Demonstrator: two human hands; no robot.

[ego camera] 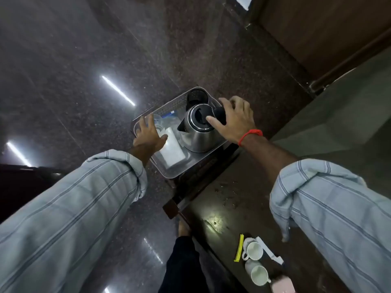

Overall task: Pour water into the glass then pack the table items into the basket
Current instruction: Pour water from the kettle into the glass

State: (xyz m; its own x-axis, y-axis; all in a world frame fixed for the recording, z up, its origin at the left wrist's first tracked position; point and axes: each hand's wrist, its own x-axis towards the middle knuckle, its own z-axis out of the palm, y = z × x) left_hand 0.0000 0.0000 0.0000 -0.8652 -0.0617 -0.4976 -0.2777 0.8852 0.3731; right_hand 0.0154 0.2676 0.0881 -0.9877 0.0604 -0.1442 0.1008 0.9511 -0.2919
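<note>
Packing: kettle (196,127) lowered into basket (169,172)
Right hand (234,121): wrapped around kettle handle, steering it
Left hand (148,134): fingers spread, bracing basket rim

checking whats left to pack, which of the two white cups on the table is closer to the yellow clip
The upper white cup, right beside the yellow clip. The other white cup sits lower in view, next to a pink item, farther from the clip.
</note>
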